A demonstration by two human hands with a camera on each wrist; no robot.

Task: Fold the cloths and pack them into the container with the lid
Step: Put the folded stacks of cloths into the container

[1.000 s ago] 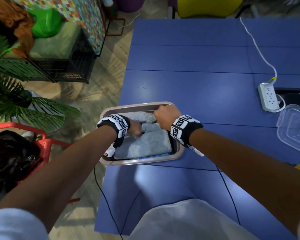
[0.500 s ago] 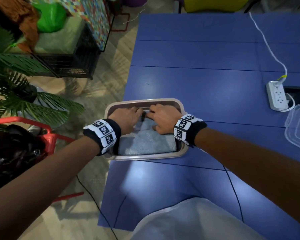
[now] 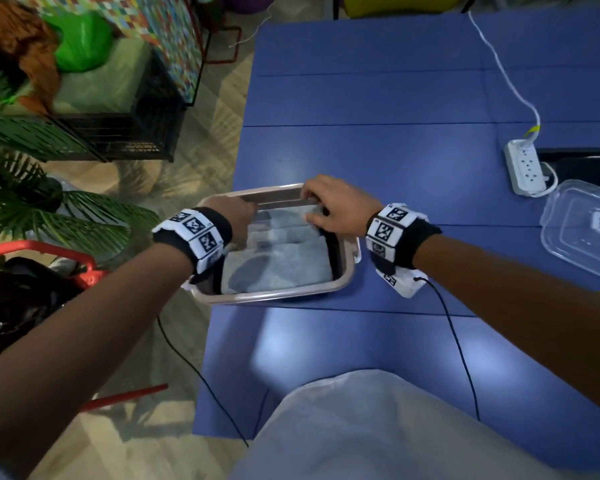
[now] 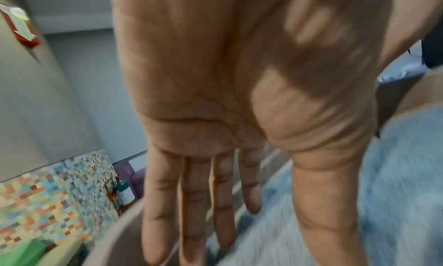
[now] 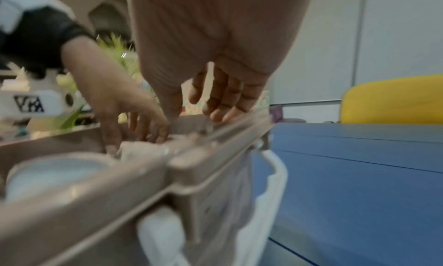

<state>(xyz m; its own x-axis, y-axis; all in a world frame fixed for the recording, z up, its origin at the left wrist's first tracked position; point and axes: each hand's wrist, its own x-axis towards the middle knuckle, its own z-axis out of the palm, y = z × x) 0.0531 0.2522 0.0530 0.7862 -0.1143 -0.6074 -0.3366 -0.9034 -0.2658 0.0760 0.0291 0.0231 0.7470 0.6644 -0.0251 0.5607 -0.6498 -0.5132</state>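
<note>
Reaching into the beige container (image 3: 278, 296), both of your hands work at its far end, near the twelve o'clock rim. Your left hand (image 3: 234, 216) enters from the nine o'clock side; the left wrist view shows its fingers (image 4: 191, 209) straight and side by side, pointing down toward the container wall, with nothing held. Your right hand (image 3: 336, 207) lies over the far right corner at about one o'clock. Its fingers (image 5: 227, 97) are loosely bent and spread, tips at the rim and upon the far edge of the cloth; no clasp round anything is visible.

Folded grey cloths (image 3: 281, 258) lie inside the container, filling most of its floor, in what appear to be overlapping layers. The wrist views are blurred, so exact contact between fingertips and cloth cannot be confirmed.

Position of the container: near the left edge of the blue table (image 3: 395, 161), directly ahead of you. A white latch (image 5: 271, 194) hangs at its side wall in the right wrist view.

The clear lid (image 3: 582, 233) rests on the table well apart at three o'clock, off the container. A white power strip (image 3: 525, 168) lies just beyond the lid at two o'clock. A potted palm (image 3: 32, 209) stands on the floor at nine o'clock.
</note>
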